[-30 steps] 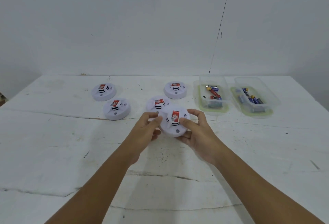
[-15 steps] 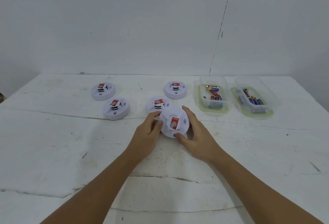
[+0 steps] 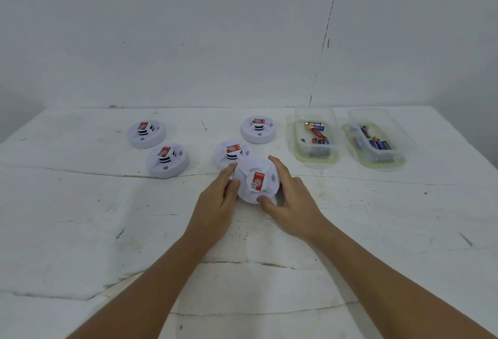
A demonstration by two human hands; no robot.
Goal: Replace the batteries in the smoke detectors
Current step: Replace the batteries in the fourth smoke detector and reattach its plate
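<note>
White cracked desk fills the frame; at its center your left hand and right hand grasp one smoke detector with curled fingers at its sides.

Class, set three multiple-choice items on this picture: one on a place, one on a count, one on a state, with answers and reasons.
1. Where do the two clear plastic battery tubs stand? A left edge B far right C near edge
2. How many round white smoke detectors show? A three B five C seven
3. The nearest detector is: A held by both hands B lying untouched C in a tub

B: the tubs stand far right.
B: four lie behind, one in front.
A: left hand and right hand grip it.
</note>
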